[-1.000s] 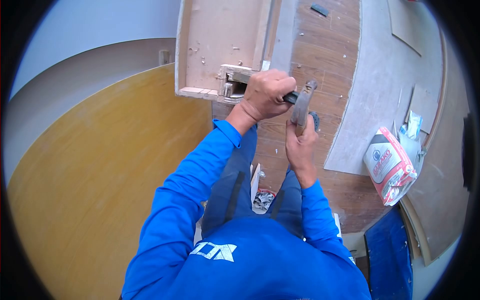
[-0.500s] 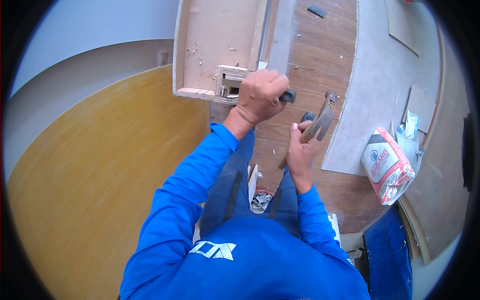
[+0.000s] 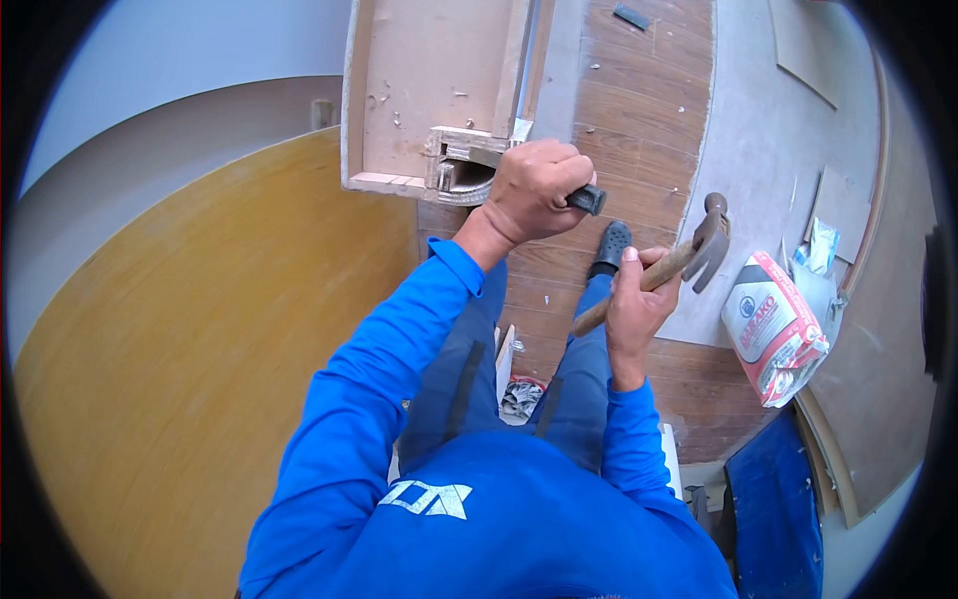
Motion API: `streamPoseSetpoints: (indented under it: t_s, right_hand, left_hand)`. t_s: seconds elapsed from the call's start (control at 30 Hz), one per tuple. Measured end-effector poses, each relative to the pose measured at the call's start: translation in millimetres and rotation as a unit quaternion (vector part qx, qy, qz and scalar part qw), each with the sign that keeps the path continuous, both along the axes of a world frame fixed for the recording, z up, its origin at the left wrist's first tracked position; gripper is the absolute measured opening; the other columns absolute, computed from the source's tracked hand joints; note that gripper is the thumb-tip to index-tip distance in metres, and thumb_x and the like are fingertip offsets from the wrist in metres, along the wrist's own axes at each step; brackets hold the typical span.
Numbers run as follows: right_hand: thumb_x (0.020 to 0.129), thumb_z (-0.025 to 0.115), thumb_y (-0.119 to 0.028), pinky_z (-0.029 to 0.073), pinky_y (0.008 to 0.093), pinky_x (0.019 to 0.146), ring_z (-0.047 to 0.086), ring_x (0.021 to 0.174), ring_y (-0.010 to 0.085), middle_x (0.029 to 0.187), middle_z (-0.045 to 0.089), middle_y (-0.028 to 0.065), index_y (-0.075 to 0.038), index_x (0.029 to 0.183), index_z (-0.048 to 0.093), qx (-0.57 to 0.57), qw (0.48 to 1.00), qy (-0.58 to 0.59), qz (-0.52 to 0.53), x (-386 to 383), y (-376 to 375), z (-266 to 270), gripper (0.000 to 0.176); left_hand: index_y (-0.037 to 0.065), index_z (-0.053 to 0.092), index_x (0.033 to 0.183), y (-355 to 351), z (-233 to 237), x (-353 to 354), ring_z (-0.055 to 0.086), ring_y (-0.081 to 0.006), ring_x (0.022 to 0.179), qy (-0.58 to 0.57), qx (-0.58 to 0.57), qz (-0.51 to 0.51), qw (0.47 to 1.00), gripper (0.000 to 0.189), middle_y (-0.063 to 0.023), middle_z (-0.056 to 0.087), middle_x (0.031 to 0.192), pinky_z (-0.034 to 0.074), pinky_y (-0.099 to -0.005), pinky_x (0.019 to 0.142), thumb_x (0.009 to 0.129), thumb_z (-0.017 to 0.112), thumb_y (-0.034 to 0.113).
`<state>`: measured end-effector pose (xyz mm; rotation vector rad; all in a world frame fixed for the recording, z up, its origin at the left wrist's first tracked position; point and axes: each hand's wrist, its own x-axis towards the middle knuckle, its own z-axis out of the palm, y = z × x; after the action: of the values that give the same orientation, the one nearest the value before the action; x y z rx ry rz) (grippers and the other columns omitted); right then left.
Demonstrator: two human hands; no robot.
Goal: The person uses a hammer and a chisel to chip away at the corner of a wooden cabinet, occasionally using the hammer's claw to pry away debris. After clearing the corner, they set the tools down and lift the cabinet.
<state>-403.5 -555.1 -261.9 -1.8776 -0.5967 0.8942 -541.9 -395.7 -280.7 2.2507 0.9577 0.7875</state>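
Observation:
My left hand (image 3: 534, 190) is closed around a chisel (image 3: 587, 199), whose dark handle end sticks out to the right of the fist. The chisel's tip sits in a cut notch (image 3: 461, 165) at the lower edge of a pale wooden door panel (image 3: 434, 85). My right hand (image 3: 639, 299) grips the wooden handle of a claw hammer (image 3: 711, 240). The hammer head is swung out to the right, well away from the chisel's end.
A yellow-brown door leaf (image 3: 200, 369) fills the left. On the wood-plank floor (image 3: 639, 100) lie a white-and-red cement bag (image 3: 773, 324), a grey board (image 3: 768, 160), a blue sheet (image 3: 773, 499) and some debris. My shoe (image 3: 611, 247) shows below the chisel.
The hammer has swung back to the right, away from the chisel's end, which it was touching a second ago. My left hand has stayed on the chisel at the notch.

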Motion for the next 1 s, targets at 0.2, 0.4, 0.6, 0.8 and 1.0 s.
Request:
streamPoseSetpoints:
  t_s: [0.2,0.4,0.6,0.8,1.0]
  right_hand:
    - [0.098,0.069,-0.005,0.048,0.0295,0.071,0.057,0.076,0.0143,0.089,0.062,0.0047,-0.004,0.099,0.057,-0.040,0.988,0.005,0.146,-34,19,8,0.012]
    - [0.096,0.069,-0.004,0.052,0.0397,0.070,0.059,0.071,0.0234,0.083,0.061,0.0154,-0.002,0.099,0.057,0.009,0.995,-0.050,0.080,-28,15,-1,0.013]
    - [0.097,0.067,-0.003,0.051,0.0418,0.066,0.058,0.067,0.0275,0.079,0.059,0.0167,0.000,0.105,0.057,-0.016,0.977,-0.037,0.210,-29,21,0,0.013]
    - [0.100,0.067,-0.007,0.043,0.0278,0.065,0.049,0.072,0.0070,0.079,0.052,-0.0033,-0.006,0.095,0.060,-0.040,0.997,0.060,0.033,-29,12,13,0.009]
    - [0.099,0.070,-0.008,0.044,0.0262,0.067,0.051,0.073,0.0064,0.080,0.054,-0.0036,-0.005,0.096,0.060,-0.089,0.996,-0.001,0.013,11,-22,-10,0.011]
  left_hand:
    - [0.012,0.053,0.074,2,0,-3,0.063,-0.0289,0.066,-0.005,-0.005,-0.006,1.000,0.023,-0.0057,0.057,0.069,0.050,-0.0422,0.059,0.070,0.076,0.016]
    - [0.012,0.053,0.074,2,-6,0,0.063,-0.0290,0.068,0.003,0.000,0.011,1.000,0.023,-0.0061,0.056,0.069,0.049,-0.0427,0.059,0.070,0.076,0.017]
    - [0.012,0.053,0.074,5,-10,-21,0.063,-0.0293,0.069,0.044,0.003,-0.005,0.999,0.022,-0.0065,0.056,0.070,0.049,-0.0431,0.059,0.071,0.075,0.017]
    - [0.013,0.055,0.076,-13,23,-12,0.064,-0.0294,0.068,0.067,-0.011,-0.003,0.998,0.022,-0.0065,0.057,0.070,0.050,-0.0424,0.058,0.071,0.076,0.018]
    - [0.008,0.064,0.092,-27,53,-31,0.066,-0.0358,0.077,0.105,-0.097,0.194,0.971,0.020,-0.0127,0.062,0.084,0.053,-0.0450,0.067,0.091,0.076,0.024]
